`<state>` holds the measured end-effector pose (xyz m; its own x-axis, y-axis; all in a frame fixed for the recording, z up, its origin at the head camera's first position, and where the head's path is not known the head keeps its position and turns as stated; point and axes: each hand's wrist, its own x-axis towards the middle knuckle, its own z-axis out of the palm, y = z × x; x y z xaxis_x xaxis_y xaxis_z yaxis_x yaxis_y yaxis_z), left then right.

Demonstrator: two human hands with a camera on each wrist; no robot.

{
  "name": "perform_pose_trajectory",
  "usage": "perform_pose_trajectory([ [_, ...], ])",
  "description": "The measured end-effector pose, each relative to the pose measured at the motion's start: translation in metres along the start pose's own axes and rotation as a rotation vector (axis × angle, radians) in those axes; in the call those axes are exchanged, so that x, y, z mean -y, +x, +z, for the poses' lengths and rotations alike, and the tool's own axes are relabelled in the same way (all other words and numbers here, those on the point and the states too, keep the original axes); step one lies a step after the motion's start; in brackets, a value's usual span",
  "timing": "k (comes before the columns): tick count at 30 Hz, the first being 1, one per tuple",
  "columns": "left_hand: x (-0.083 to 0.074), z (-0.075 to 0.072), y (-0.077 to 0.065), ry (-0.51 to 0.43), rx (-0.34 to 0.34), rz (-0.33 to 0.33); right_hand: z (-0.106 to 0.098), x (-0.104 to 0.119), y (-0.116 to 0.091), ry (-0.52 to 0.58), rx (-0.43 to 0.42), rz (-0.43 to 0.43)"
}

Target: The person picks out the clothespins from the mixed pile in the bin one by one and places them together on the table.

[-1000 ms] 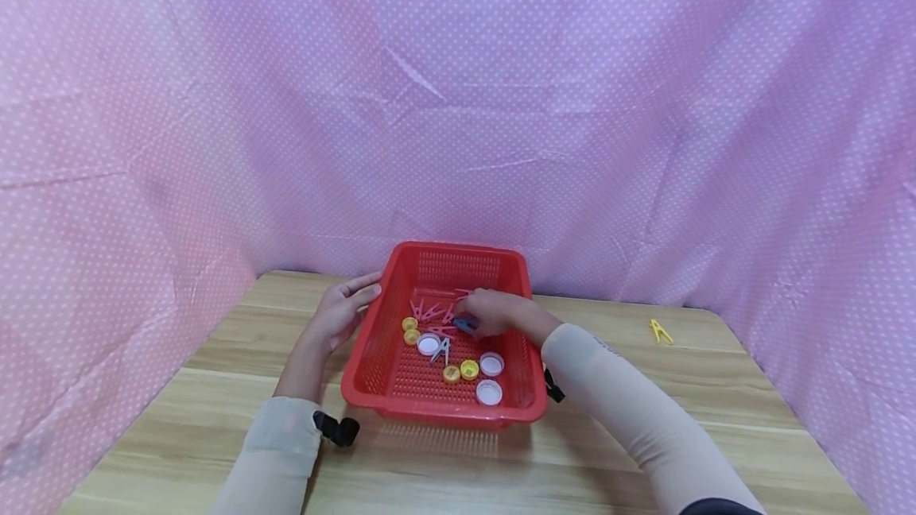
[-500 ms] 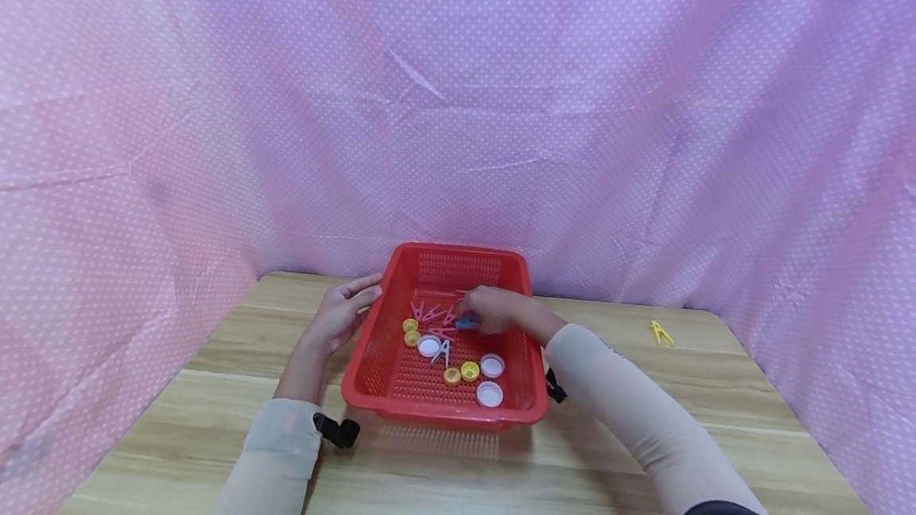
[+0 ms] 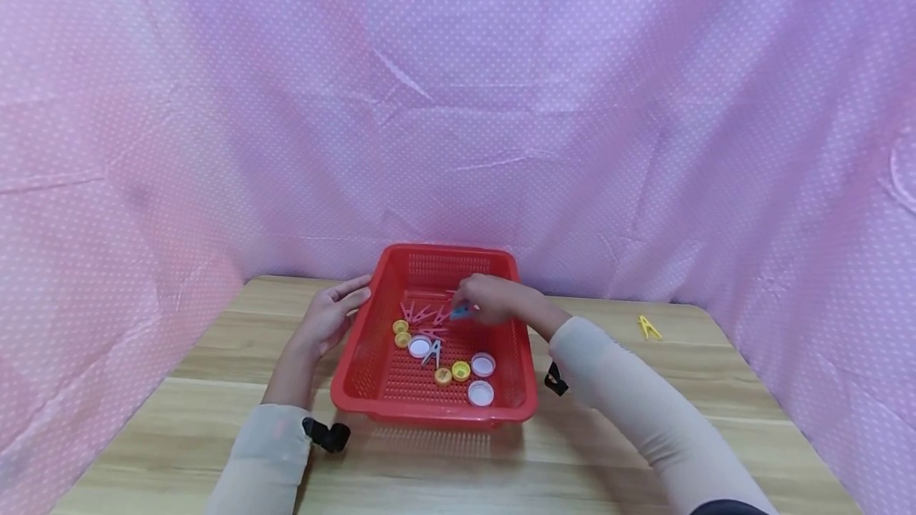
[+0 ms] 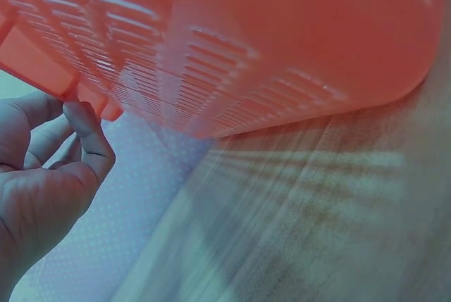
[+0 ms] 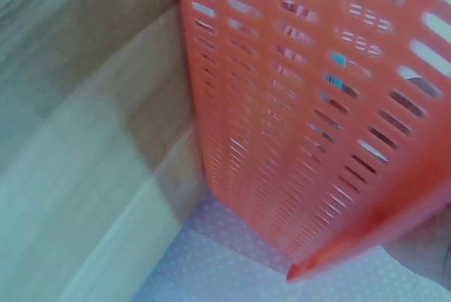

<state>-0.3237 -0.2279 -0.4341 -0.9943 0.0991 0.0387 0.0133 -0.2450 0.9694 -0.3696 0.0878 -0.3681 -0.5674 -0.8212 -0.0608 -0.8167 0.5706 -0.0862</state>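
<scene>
A red plastic basket (image 3: 435, 412) stands on the table, slotted along its walls. With thumb and finger my left hand (image 3: 331, 320) pinches its left rim, as the left wrist view shows (image 4: 56, 168) from below. My right hand (image 3: 490, 298) reaches over the right wall and grips a blue clothespin (image 3: 461, 313) inside the basket. Pink clothespins (image 3: 432, 334), a grey clothespin (image 3: 432, 353), yellow caps (image 3: 461, 370) and white caps (image 3: 481, 393) lie on the basket floor. In the right wrist view the basket wall hides most of this hand; only blue shows through the slots.
A yellow clothespin (image 3: 649, 328) lies apart on the right of the wooden table (image 3: 630, 420). A pink dotted cloth (image 3: 458, 141) hangs behind the table and along both sides.
My right hand has lifted slightly with the blue clothespin, showing more of it. The left hand keeps its place at the rim. The head view has shifted a little.
</scene>
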Motion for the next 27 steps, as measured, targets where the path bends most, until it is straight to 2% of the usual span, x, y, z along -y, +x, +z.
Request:
perform_pose_trajectory([
  [14,-0.001,-0.001,0.002,0.031,0.006,-0.018,-0.033,-0.001,-0.033,-0.09,-0.019,0.015],
  [27,-0.003,-0.003,0.007,0.042,0.003,-0.034,-0.05,-0.014,-0.059,-0.087,-0.08,-0.073],
])
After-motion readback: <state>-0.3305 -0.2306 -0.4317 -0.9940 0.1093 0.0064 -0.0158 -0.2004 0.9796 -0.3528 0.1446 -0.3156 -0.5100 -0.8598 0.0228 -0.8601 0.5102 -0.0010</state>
